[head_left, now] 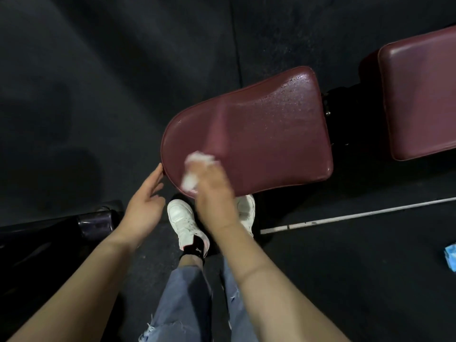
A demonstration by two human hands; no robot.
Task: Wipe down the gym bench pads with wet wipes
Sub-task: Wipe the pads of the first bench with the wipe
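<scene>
Dark rubber floor (103, 77), dim light, a seam running from the far edge toward the bench. White line (357, 214) painted across floor, right. Black cylindrical equipment (74, 225) near left. Blue packet (450, 256) at right edge, on the floor.

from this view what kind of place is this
Most likely a gym floor. A maroon padded bench seat sits with a second matching pad beyond it on a black frame, over dark rubber flooring. The right hand wipes the seat with a white wipe.
</scene>
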